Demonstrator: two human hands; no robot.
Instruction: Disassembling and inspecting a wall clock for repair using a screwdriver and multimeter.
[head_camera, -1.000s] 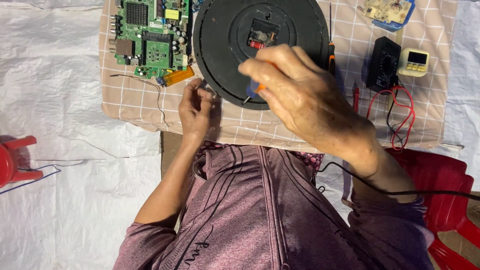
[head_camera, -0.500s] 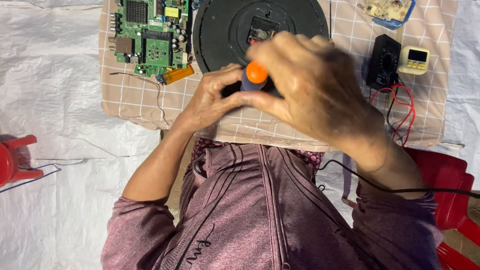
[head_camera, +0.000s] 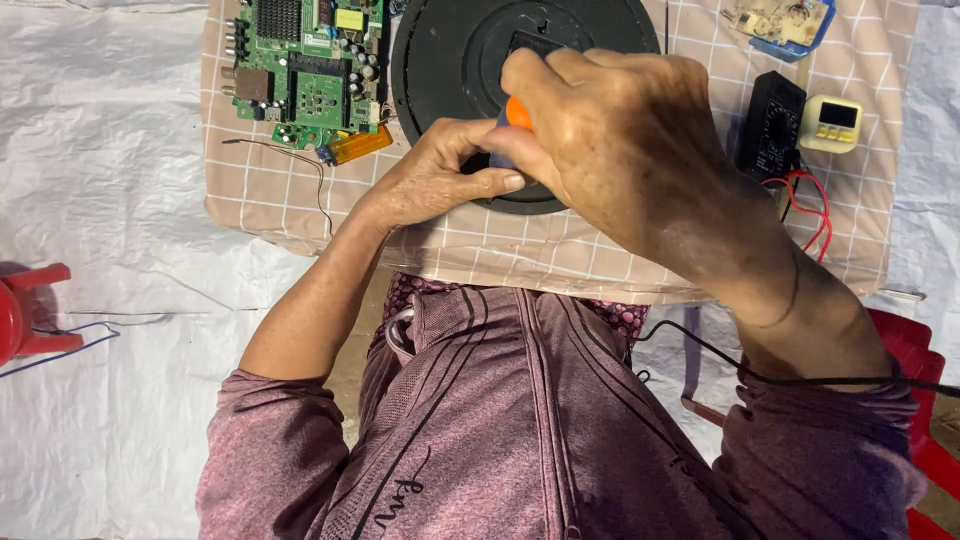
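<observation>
Screwdriver (head_camera: 516, 112), seen only by its orange handle end, is held roughly upright over the near edge of the black round disc (head_camera: 470, 60), its shaft hidden. The right hand (head_camera: 620, 140) is curled over it from the right, fingers wrapped around the handle. The left hand (head_camera: 435, 180) is laid beside it, thumb and fingers pressed together against the lower handle. A green circuit board (head_camera: 300, 70) lies at the checked cloth's (head_camera: 270, 200) far left corner.

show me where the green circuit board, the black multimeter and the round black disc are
green circuit board (head_camera: 305, 70): head view, middle of the board.
black multimeter (head_camera: 770, 125): head view, centre of its body.
round black disc (head_camera: 450, 60): head view, bare left part of its surface.
</observation>
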